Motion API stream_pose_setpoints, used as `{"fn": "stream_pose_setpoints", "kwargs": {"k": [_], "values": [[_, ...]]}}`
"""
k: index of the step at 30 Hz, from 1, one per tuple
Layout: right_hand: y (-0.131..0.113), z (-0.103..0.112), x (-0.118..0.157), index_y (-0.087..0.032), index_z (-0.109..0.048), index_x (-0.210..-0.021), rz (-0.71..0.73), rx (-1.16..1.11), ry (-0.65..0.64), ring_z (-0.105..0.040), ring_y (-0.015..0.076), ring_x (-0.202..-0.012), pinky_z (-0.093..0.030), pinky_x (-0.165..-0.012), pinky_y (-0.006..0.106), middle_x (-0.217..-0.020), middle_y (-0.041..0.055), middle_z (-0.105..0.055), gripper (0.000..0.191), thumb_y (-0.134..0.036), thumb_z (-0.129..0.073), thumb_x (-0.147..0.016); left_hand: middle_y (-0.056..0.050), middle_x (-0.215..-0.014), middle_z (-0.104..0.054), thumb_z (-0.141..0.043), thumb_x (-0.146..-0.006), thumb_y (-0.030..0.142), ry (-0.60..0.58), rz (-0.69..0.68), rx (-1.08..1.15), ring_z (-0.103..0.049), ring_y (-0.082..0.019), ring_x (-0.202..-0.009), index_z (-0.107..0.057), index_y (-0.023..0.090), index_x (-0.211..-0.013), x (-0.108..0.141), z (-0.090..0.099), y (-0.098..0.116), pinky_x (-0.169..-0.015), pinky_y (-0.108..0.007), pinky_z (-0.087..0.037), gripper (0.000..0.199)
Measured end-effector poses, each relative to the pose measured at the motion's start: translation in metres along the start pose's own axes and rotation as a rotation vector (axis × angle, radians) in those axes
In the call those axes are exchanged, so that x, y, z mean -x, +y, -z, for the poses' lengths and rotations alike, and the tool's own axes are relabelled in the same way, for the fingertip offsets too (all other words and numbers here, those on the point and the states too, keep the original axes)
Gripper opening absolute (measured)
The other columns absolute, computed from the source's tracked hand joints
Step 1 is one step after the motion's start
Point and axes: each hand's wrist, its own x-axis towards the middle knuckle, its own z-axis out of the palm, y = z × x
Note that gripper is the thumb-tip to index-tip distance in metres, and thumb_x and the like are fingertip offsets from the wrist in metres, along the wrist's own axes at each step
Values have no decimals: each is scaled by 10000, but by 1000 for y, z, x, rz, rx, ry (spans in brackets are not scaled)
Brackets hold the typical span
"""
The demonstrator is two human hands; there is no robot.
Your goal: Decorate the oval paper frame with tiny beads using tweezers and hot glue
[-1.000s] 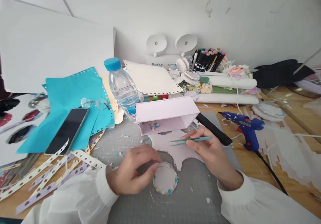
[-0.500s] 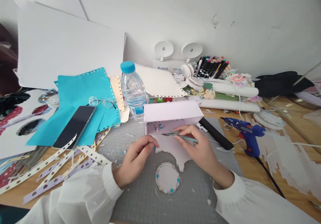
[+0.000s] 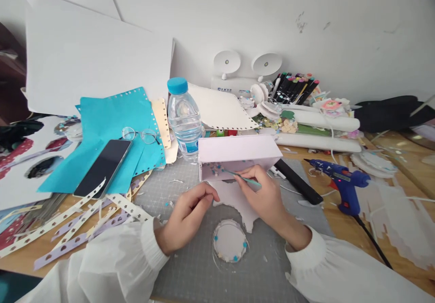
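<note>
A white open-fronted box stands on the grey cutting mat, with small blue and pale pieces inside it. My right hand pinches teal tweezers, whose tips reach into the box near those pieces. Left of the box's front, my left hand is closed with its fingers curled; whether anything is between the fingertips is too small to tell. Between my hands, nearer to me, lies a round white disc edged with blue stars. A ragged-edged white sheet extends in front of the box.
A water bottle stands behind the box's left side. At left are a phone, glasses, teal paper and punched strips. On the right lie a black bar and a blue glue gun; markers stand behind.
My right hand has moved the tweezers' tips further into the box, toward the small pieces. The camera view has shifted slightly. My left hand stays closed near the box.
</note>
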Motion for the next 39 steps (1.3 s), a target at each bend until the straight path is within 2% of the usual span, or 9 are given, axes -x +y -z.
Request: {"fn": "stream_pose_setpoints", "kwargs": {"k": [4,7,11,18,24,28,31,39], "values": [[-8,8,0,-229,-539,-762,-32,-59,75,-652,189,-768,-525,-705,333,-754,35,-664,111,-238,-630,-826,21,-629,-426,-400,-927,271,-3,10,15,-382,-109,-561,-592,153,-848,0,-1,-3,-520,-232,-303,239],[-15,19,2,-223,-548,-731,-175,-169,115,-639,185,-756,-521,-677,316,-746,33,-645,162,-293,-679,-795,23,-622,-417,-406,-928,281,-1,26,25,-380,-109,-554,-600,156,-878,-1,-1,-5,-508,-228,-302,236],[-13,32,14,-217,-535,-711,-425,-289,85,-603,160,-641,-494,-610,294,-672,8,-622,244,-375,-714,-764,30,-598,-397,-416,-918,286,0,33,-7,-361,-107,-528,-614,154,-916,-1,-1,-5,-480,-223,-289,238],[-1,37,34,-215,-522,-721,-602,-482,-14,-555,150,-595,-457,-590,290,-596,-20,-571,279,-410,-718,-754,54,-567,-374,-478,-899,270,35,-13,-127,-348,-88,-493,-622,149,-969,-5,-6,-10,-452,-195,-286,201],[-7,36,32,-209,-532,-712,-614,-465,-59,-553,134,-585,-466,-568,268,-602,-24,-566,282,-411,-728,-741,69,-577,-407,-557,-883,236,33,-128,-272,-376,-71,-496,-614,161,-1100,-10,-8,-15,-471,-174,-323,237],[-14,37,31,-211,-533,-684,-595,-435,-109,-566,145,-585,-484,-543,272,-608,-10,-573,291,-427,-719,-741,49,-566,-507,-571,-894,233,13,-177,-322,-429,-73,-487,-666,165,-1004,-12,-10,-17,-467,-176,-343,161],[-19,38,29,-213,-535,-659,-556,-389,-95,-563,149,-574,-486,-526,277,-608,-5,-572,298,-436,-719,-732,23,-586,-581,-558,-900,224,32,-193,-342,-466,-82,-496,-682,159,-919,-13,-10,-17,-467,-180,-357,142],[-15,40,28,-209,-530,-668,-577,-404,-54,-548,134,-572,-459,-533,259,-596,-18,-559,291,-413,-727,-733,47,-547,-496,-533,-904,232,33,-168,-384,-429,-80,-480,-644,155,-882,-14,-10,-16,-453,-181,-339,137]]}}
